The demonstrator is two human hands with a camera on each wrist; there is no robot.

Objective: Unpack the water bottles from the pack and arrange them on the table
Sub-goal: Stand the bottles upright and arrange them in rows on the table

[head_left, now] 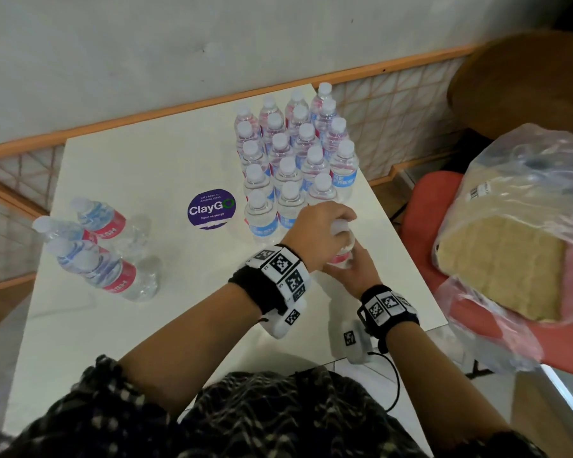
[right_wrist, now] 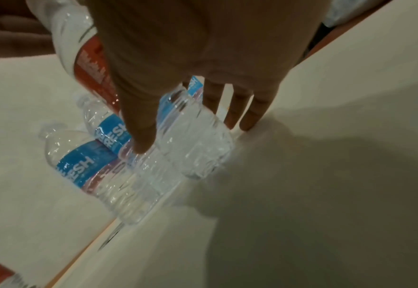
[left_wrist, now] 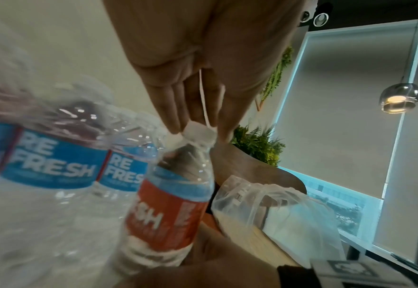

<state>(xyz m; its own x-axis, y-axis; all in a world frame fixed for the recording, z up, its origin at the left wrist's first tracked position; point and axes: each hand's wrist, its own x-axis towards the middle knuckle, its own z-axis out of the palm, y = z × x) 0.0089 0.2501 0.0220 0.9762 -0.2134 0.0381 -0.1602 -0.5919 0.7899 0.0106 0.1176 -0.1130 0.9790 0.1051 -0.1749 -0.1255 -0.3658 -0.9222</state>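
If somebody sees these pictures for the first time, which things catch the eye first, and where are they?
First comes the block of upright water bottles standing in rows at the far right of the white table. Just in front of it, the left hand grips the cap of a red-labelled bottle while the right hand holds its body. Three bottles lie on their sides at the table's left.

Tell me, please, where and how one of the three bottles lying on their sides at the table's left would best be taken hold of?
Probably round the red label band of the nearest lying bottle, coming down from above with the grip across its width. It lies flat on the table, cap toward the left edge, and the band is its straight, unribbed part; the neighbouring lying bottle crowds its far side.
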